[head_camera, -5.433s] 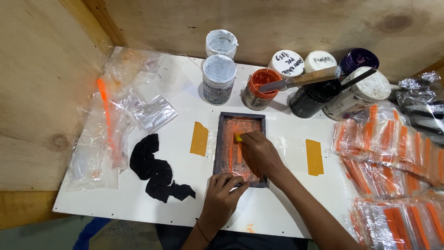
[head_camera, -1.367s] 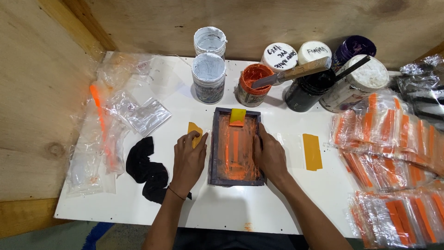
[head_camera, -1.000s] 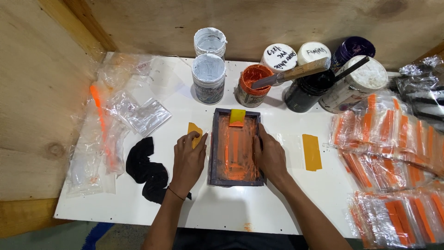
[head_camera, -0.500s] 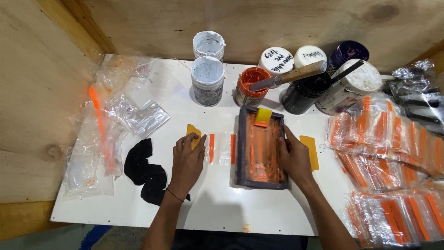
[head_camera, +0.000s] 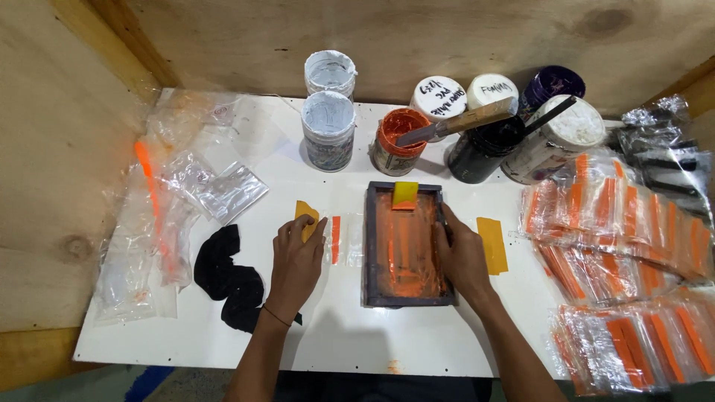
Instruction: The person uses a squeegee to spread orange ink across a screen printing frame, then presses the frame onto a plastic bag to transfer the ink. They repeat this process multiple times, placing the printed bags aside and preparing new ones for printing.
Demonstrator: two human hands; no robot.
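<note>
My left hand lies flat, fingers together, pinning clear plastic pouch w/ orange stripe; right hand grips dark rectangular printing-screen frame by its edge.

Orange-smeared dark frame, orange-striped bag, black cloth, white table

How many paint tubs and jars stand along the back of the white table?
7: two grey-white tubs at left, an orange jar, two white-lidded jars, a black jar, a white tub. More may be hidden.
</note>
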